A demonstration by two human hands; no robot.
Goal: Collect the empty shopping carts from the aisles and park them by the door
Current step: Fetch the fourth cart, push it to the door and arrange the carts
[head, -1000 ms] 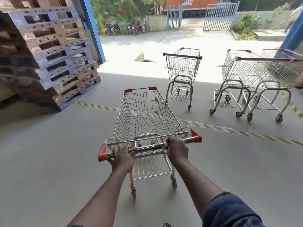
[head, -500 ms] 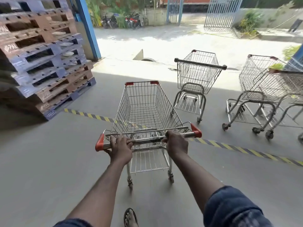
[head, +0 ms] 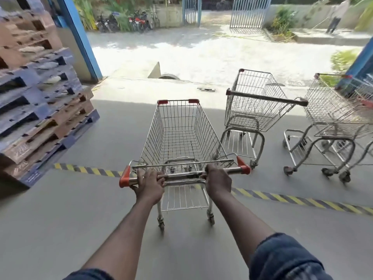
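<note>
1. Shopping cart [head: 179, 134]: empty, upright on the grey floor [head: 80, 219], centre of view. Its front points far, toward the open doorway. The basket crosses the yellow-black floor stripe [head: 282, 197]; the rear wheels are on the near side of the stripe.
2. Handle bar [head: 181, 174]: horizontal, with red end caps, at the near end of the cart.
3. Left grip [head: 150, 185]: fingers wrapped over the bar, left of centre.
4. Right grip [head: 218, 180]: fingers clamped round the bar, right of centre.
5. Second cart [head: 252, 106]: empty, just beside the held cart on the right, handle turned to the right. Contact between the two cannot be determined.
6. Third cart [head: 333, 118]: empty, further right, partly cut off by the frame edge.
7. Pallet stack [head: 40, 110]: left side, beside the blue door post [head: 80, 37].
8. Far area: sunlit yard with parked motorbikes [head: 139, 22] and a barred gate [head: 248, 13].
</note>
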